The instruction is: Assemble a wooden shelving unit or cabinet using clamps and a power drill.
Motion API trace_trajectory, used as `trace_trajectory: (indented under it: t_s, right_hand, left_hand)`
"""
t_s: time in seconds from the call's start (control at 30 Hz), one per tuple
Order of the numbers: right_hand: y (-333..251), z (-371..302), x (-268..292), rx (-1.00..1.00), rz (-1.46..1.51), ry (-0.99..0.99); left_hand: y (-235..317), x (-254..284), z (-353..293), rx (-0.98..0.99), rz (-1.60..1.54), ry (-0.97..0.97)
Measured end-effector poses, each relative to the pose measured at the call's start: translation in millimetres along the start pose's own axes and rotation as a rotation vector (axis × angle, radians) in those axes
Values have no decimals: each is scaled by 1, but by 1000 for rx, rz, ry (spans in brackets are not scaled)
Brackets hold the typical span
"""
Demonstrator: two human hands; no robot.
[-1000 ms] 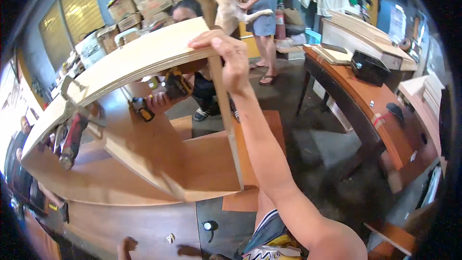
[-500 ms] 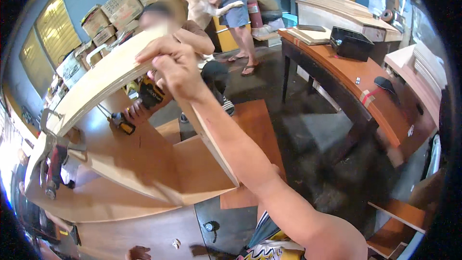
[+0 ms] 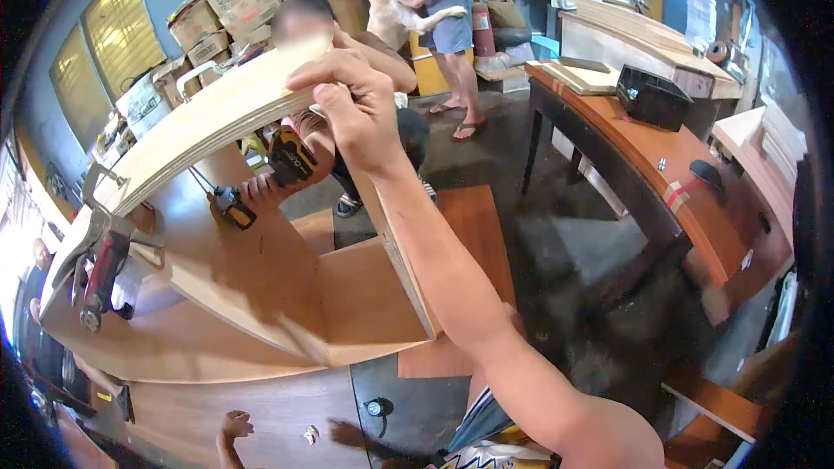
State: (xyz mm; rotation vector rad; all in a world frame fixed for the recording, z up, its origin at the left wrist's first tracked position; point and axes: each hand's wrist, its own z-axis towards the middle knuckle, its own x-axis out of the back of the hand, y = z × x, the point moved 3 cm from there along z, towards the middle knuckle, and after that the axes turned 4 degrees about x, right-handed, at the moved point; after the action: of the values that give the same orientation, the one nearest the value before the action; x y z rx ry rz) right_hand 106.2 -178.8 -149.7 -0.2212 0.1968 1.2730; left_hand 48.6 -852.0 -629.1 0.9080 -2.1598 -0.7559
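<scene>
My right hand (image 3: 352, 108) is shut on the top edge of a pale plywood panel (image 3: 204, 126) that forms the upper board of an open wooden cabinet frame (image 3: 347, 295). My forearm runs down along the frame's upright side board (image 3: 400, 252). Behind the panel crouches another person, whose hand holds a yellow and black power drill (image 3: 291, 156) against the wood. My left hand is not in view. What looks like a bare foot (image 3: 230, 426) rests on a board at the lower edge.
A red-handled metal clamp (image 3: 100, 269) grips the frame's left end. A second yellow tool (image 3: 234, 208) lies inside the frame. A brown desk (image 3: 660, 174) with a black box (image 3: 651, 95) stands to the right. Cardboard boxes (image 3: 234, 4) and a standing person (image 3: 452, 26) are at the back.
My right hand has slid left along the panel's top edge and still grips it. The view has turned, and the crouching person's drill now shows under the panel.
</scene>
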Motion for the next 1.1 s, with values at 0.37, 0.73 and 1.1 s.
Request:
trace_trajectory:
  t_s: [0.37,0.73,1.1]
  right_hand:
    - [-7,3,6,-13,29,-28]
    - [-13,0,-5,-18,-37,-31]
    - [-7,0,-21,-53,40,132]
  left_hand:
    - [134,-104,-159,-153,-124,353]
    - [214,-179,-265,-392,-484,610]
    - [-52,38,-29,-130,79,-133]
